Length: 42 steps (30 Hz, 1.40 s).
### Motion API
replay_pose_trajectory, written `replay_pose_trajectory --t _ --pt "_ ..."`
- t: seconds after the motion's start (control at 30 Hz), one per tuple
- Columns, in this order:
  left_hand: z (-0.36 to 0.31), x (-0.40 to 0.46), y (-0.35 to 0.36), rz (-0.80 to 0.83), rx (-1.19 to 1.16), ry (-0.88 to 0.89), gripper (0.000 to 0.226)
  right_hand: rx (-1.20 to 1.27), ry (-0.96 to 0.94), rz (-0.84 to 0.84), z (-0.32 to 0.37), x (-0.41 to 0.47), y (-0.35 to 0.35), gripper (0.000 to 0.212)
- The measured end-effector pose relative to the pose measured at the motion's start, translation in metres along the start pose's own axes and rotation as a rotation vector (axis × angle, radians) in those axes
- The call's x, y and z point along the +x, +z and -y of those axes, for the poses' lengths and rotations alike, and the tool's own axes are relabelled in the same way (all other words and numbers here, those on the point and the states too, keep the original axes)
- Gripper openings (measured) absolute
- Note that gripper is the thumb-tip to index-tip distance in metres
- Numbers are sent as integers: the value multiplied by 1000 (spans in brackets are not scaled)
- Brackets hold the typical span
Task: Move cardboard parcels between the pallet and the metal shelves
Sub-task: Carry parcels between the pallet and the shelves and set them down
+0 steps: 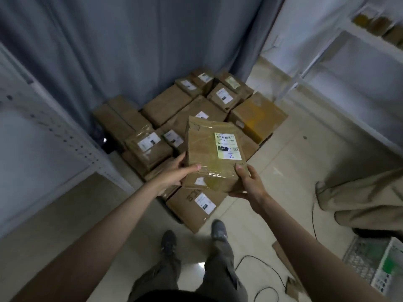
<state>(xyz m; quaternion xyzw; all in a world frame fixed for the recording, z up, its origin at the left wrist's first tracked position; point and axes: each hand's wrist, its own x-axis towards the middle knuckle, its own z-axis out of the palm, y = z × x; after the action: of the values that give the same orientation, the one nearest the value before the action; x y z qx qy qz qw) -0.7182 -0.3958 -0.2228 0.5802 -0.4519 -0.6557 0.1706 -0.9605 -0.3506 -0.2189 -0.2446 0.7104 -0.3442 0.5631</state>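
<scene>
- A taped parcel (214, 153) was held up in both hands, above the near part of a stack (187, 118) of other parcels on the floor.
- Its long axis ran away from the person, nearly straight ahead, leaning slightly left at the far end; the broad face was turned up and tilted toward the camera.
- A white label (227, 146) lay on that face, right of centre, its long side along the parcel's length; it bore a barcode, a black block reading "220" and blue handwriting.
- The left hand (174, 173) gripped the near left corner, thumb lying across the top near edge, fingers wrapped along the left side.
- The right hand (247, 182) gripped the near right corner, thumb on the top edge, fingers underneath the base.
- The stack sat in the corner before a blue curtain (130, 44); whether a pallet lay beneath it I could not tell.
- A yellow-taped parcel (258, 116) stood at the stack's right edge.
- A white perforated shelf upright (72, 136) rose at the left, and another shelf (359, 38) with brown items stood upper right.
- A black cable (261, 267) trailed on the tiled floor near the person's shoes (169, 239).
- A white mesh crate (375, 262) sat at lower right.
</scene>
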Motion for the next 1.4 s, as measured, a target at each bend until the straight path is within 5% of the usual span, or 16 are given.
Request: replay_pose_trajectory --t 0.23,0.67,1.13,1.4 --pt "58 18 44 -172 -240 -112 77 -216 102 218 -13 69 -10 30" --pt "216 63 161 -285 -547 -466 92 -531 354 468 -134 170 -38 44" --pt "359 159 177 -349 -376 -520 96 -769 367 491 -271 281 9 51" --pt "418 214 184 -582 -222 -427 89 -852 208 445 -326 329 38 53"
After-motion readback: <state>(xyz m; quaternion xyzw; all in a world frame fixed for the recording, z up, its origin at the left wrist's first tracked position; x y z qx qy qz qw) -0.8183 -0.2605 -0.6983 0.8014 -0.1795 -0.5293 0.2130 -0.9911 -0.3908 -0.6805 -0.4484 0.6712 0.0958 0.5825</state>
